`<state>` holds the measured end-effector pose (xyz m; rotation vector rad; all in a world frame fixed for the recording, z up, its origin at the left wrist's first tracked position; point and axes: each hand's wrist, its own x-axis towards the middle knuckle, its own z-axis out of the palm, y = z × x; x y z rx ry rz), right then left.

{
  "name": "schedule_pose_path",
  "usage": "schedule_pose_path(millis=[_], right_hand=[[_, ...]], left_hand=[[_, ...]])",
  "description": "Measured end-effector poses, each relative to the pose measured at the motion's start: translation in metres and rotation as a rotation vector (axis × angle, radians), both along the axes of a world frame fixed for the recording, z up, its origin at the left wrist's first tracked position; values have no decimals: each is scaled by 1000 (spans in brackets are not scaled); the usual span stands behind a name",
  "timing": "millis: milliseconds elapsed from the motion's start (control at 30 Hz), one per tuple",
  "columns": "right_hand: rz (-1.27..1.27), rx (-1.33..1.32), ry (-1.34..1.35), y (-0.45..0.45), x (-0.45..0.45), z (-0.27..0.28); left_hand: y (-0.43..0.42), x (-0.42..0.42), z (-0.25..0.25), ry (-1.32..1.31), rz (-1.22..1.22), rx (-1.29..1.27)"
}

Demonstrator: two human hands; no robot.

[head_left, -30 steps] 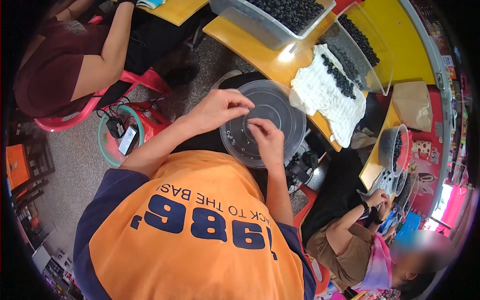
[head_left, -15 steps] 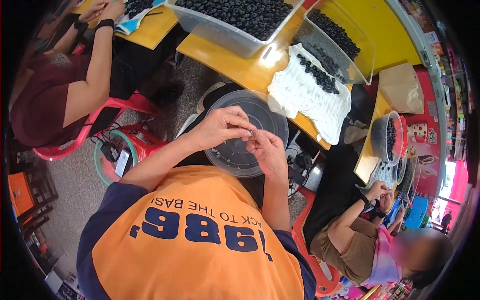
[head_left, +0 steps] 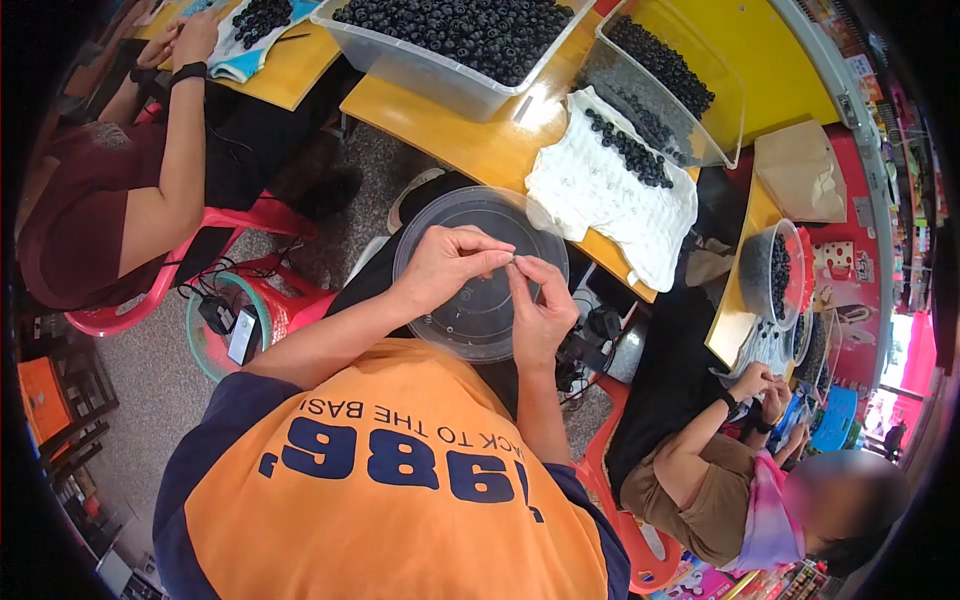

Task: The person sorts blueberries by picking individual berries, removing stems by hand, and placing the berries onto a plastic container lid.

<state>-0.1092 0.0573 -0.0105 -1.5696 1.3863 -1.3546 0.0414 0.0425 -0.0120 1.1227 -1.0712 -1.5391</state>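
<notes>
My left hand [head_left: 450, 268] and my right hand [head_left: 543, 308] meet fingertip to fingertip, both pinched closed. Between the tips is a tiny dark piece, too small to make out. Below them a round clear plastic tub [head_left: 478, 347] sits at my lap, with a few small pale bits in it. A white cloth [head_left: 600, 215] lies on the yellow table beyond my right hand, and several small black ring-like parts [head_left: 632, 150] are strewn on it.
On the yellow table [head_left: 420, 110] stand a large bin [head_left: 470, 98] and a clear box [head_left: 735, 110], both holding black parts. Co-workers sit at left [head_left: 110, 200] and right [head_left: 700, 480]. A green-rimmed basket [head_left: 200, 345] with a phone stands at lower left.
My fingertips have come closer together around the tiny piece, and my right hand has turned with its fingers more upright. The view has shifted slightly.
</notes>
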Motion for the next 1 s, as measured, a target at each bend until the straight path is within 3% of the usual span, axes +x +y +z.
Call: schedule_pose_path(millis=[33, 233, 333, 400, 467, 533, 567, 633, 700, 800, 1000], right_hand=[[-3, -135, 81, -1, 0, -2], [-26, -269, 238, -3, -5, -6], [1, -402, 407, -3, -7, -1], [8, -361, 384, -2, -7, -6], [18, -327, 360, -1, -6, -7], [-11, 360, -372, 1, -5, -4], [-13, 358, -371, 0, -9, -6], [235, 607, -706, -3, -20, -9], [252, 601, -724, 0, -20, -11], [239, 557, -530, 1, -23, -11], [197, 499, -531, 6, -21, -1]], left_hand=[[-1, -2, 0, 0, 1, 3], [-2, -10, -6, -57, 6, -48], [-2, -11, -9, 16, -5, 42], [-4, -8, -11, 202, -38, 292], [-4, -5, -9, 224, -29, 286], [-4, -3, -7, 245, -23, 281], [-4, -2, -7, 242, -32, 244], [-3, 0, -5, 239, -44, 208], [-3, 2, -2, 81, -117, 51], [-1, 3, -2, -44, -140, -37], [2, 3, -4, -34, -136, -44]])
